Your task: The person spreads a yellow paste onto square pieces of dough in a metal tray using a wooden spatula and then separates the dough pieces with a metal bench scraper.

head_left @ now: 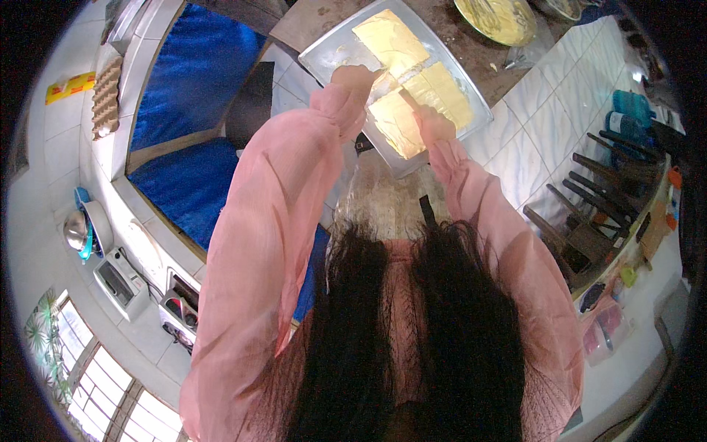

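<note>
A metal sheet tray (pixel 479 115) holds several rectangular, flat slabs coated in pale yellow cream. One slab (pixel 391 41) lies towards the tray's far end, another (pixel 396 124) towards its near end, and more yellow surface (pixel 450 94) spreads along the right. My left hand (pixel 353 78) is over the tray's left side, its fingers pointing to the gap between slabs; whether it grips anything is unclear. My right hand (pixel 436 122) is above the near slab's right edge. From it a thin brownish shape points to the middle gap; finger or tool cannot be told.
Beyond the tray, a bowl of yellow cream with a whisk (pixel 497 19) stands on the brown worktop (pixel 486 72). Dark wooden chairs or stools (pixel 585 237) are stacked at right. Blue cloth (pixel 193 83) hangs at left, near an egg carton (pixel 106 99).
</note>
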Tool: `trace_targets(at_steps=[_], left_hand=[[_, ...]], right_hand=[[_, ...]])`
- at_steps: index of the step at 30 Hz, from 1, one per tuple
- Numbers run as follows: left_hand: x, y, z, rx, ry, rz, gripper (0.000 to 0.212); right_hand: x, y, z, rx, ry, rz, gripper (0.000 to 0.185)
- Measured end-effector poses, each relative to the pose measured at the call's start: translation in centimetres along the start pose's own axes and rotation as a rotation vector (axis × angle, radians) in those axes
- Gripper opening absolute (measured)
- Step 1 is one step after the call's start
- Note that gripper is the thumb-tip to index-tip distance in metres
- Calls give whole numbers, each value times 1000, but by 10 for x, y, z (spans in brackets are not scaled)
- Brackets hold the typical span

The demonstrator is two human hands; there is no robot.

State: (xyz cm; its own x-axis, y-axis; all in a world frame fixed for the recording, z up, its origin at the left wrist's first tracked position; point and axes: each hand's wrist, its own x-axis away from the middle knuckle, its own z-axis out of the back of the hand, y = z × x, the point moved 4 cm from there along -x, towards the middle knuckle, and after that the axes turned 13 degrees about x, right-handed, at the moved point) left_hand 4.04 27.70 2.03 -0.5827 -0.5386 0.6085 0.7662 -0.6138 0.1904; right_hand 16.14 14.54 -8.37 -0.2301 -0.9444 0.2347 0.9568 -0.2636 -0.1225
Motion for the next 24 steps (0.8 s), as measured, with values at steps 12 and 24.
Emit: trace_targets(at_steps=[12,24], left_hand=[[19,-1,3,66,185,-5,16],[26,-23,-55,137,206,213,19]], right_hand=[[-15,18,1,-8,77,113,30],[-25,33,13,-118,81,141,37]])
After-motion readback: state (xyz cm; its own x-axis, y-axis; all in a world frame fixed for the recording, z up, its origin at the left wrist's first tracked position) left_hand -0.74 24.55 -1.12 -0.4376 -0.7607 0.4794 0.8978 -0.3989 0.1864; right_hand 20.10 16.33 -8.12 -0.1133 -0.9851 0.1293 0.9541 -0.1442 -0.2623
